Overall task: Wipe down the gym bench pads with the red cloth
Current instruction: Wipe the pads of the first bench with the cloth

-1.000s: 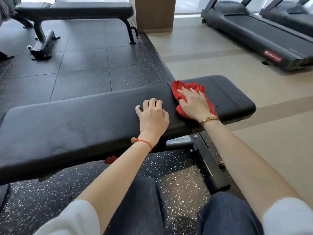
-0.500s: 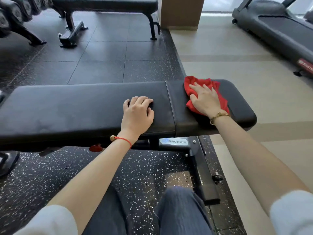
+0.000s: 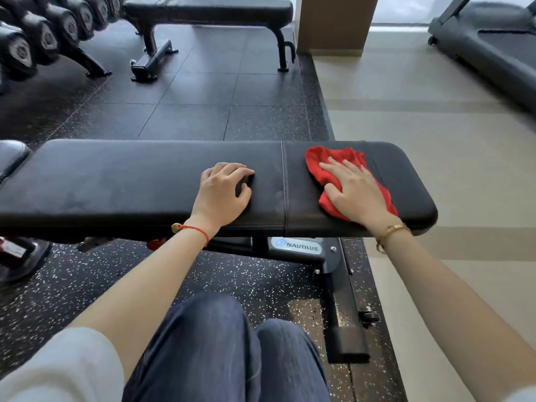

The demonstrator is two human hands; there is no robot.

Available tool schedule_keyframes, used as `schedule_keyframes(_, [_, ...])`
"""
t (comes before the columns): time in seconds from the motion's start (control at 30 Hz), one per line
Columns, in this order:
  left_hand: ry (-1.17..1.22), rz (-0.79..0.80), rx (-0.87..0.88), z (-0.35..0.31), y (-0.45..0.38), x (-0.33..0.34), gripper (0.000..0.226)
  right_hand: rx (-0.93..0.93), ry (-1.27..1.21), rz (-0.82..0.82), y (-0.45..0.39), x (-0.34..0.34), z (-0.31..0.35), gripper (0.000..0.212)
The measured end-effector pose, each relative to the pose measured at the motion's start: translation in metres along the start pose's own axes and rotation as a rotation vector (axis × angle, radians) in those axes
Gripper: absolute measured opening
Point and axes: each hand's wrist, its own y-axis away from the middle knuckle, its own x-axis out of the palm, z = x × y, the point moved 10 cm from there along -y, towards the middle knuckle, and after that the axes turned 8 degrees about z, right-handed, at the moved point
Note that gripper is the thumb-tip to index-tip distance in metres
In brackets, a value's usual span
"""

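— Which pad now?
— The short one right of the seam (image 3: 283, 187); right hand (image 3: 355, 190) presses the red cloth (image 3: 324, 166) flat, fingers straight. Left hand (image 3: 223, 192) braces, empty.
— Next?
— Probably the long pad (image 3: 116, 181).

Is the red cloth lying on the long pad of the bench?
No, the red cloth lies on the short pad, right of the seam, under the flat right hand; only the left hand rests on the long pad.
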Motion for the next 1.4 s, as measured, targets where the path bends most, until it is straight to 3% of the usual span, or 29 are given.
schedule_keyframes(0.13, [0.002, -0.013, -0.005, -0.002, 0.001, 0.001, 0.031, 0.074, -0.021, 0.031, -0.042, 0.003, 0.01, 0.052])
schedule_keyframes(0.3, [0.0, -0.016, 0.008, -0.005, 0.0, -0.001, 0.031, -0.136, -0.047, 0.056, -0.028, 0.018, 0.069, 0.051])
schedule_keyframes(0.43, [-0.008, 0.014, 0.01, -0.006, 0.001, 0.002, 0.032, -0.19, -0.036, 0.005, 0.011, 0.012, 0.055, 0.051])
schedule_keyframes(0.63, [0.011, 0.067, -0.027, -0.006, 0.001, 0.008, 0.036, 0.038, -0.03, -0.032, -0.014, -0.005, -0.016, 0.05])
schedule_keyframes(0.73, [0.001, 0.054, -0.025, -0.007, 0.002, 0.008, 0.034, 0.13, -0.04, -0.005, -0.051, -0.007, -0.017, 0.051])
schedule_keyframes(0.97, [0.011, 0.017, -0.029, -0.005, 0.002, 0.008, 0.031, -0.176, -0.026, 0.062, -0.043, 0.019, 0.079, 0.049])
schedule_keyframes(1.1, [-0.007, 0.026, -0.023, -0.004, 0.002, 0.01, 0.036, -0.264, -0.033, 0.05, 0.003, 0.015, 0.068, 0.052])
schedule_keyframes(1.3, [-0.021, 0.007, -0.031, -0.005, 0.004, 0.011, 0.038, 0.009, -0.018, 0.01, -0.023, -0.003, -0.009, 0.05])
schedule_keyframes(1.4, [-0.025, -0.007, -0.039, -0.007, 0.005, 0.01, 0.037, 0.095, -0.032, 0.036, -0.054, -0.003, -0.005, 0.05])
